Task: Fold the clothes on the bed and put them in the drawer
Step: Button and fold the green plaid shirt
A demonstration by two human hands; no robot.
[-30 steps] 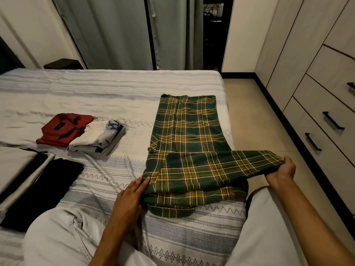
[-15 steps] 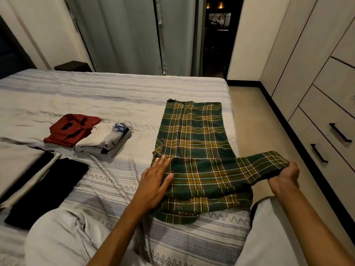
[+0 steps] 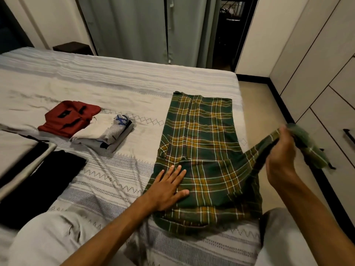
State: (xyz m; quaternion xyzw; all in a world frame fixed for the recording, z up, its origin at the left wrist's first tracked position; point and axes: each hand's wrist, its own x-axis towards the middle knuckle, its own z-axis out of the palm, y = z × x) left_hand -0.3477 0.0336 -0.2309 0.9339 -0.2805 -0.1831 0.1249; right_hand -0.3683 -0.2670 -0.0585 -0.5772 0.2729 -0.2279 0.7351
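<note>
A green and yellow plaid shirt (image 3: 201, 139) lies flat near the right edge of the bed (image 3: 107, 81). My left hand (image 3: 169, 187) presses flat on its lower left part, fingers straight and spread. My right hand (image 3: 280, 156) grips the shirt's sleeve (image 3: 307, 148) and holds it lifted off the bed to the right; the sleeve end is blurred. The wooden drawers (image 3: 330, 120) with black handles stand along the right wall.
A folded red garment (image 3: 67, 118) and a folded white and grey pile (image 3: 103, 135) lie left of the shirt. Dark and pale folded clothes (image 3: 38, 175) sit at the bed's left edge. My knees are at the bottom. A floor strip separates bed and drawers.
My left hand slid from the shirt's left edge onto its lower body and flattened. My right hand raised the sleeve higher and swung it upward, off to the right.
</note>
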